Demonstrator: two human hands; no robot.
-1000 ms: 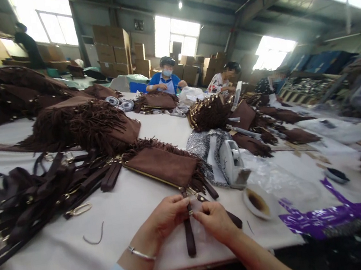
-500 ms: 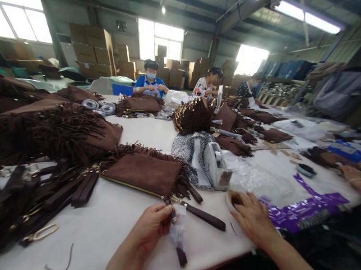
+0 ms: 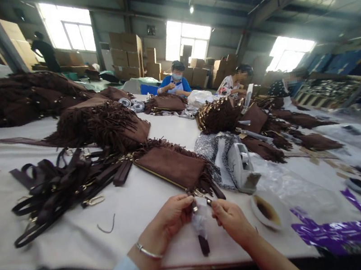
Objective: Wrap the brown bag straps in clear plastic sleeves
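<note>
A brown fringed pouch (image 3: 175, 165) with a gold zipper lies on the table in front of me. My left hand (image 3: 176, 215) pinches a dark brown strap (image 3: 204, 244) just below the pouch's lower corner; thin white wrapping (image 3: 199, 224) covers part of that strap. Close beside it, my right hand (image 3: 230, 218) is closed on the metal-fitted end of another dark strap, most of which is hidden by the fingers. To the right of my right hand is a roll of tape (image 3: 265, 212) on the table.
A white tape dispenser (image 3: 242, 168) stands behind the roll. Dark straps (image 3: 68, 184) pile up at left, with fringed pouches (image 3: 97, 125) behind. Purple plastic packaging (image 3: 352, 224) lies at right. A person (image 3: 174, 81) sits across the table.
My right hand has left the tape roll and moved left to grip a strap beside my left hand. The view has turned left, showing more of the strap pile.
</note>
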